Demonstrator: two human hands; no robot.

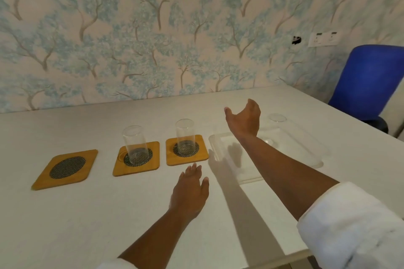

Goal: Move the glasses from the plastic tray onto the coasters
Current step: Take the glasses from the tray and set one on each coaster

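Three coasters (66,169) were honey-yellow wood with dark mesh ovals; the glasses (185,135) were clear. The tray (306,150) was colourless, the table (87,214) off-white, the sleeves (354,225) white, the chair (371,81) deep blue, the wallpaper (153,28) cream with pale-blue trees.

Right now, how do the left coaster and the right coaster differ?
The left coaster is bare; the right coaster carries an upright clear glass on its mesh centre. The left coaster sits turned at an angle and apart from the others; the right coaster lies squarer, beside the clear tray. Both are square wooden coasters with rounded corners and a dark round mesh inset.
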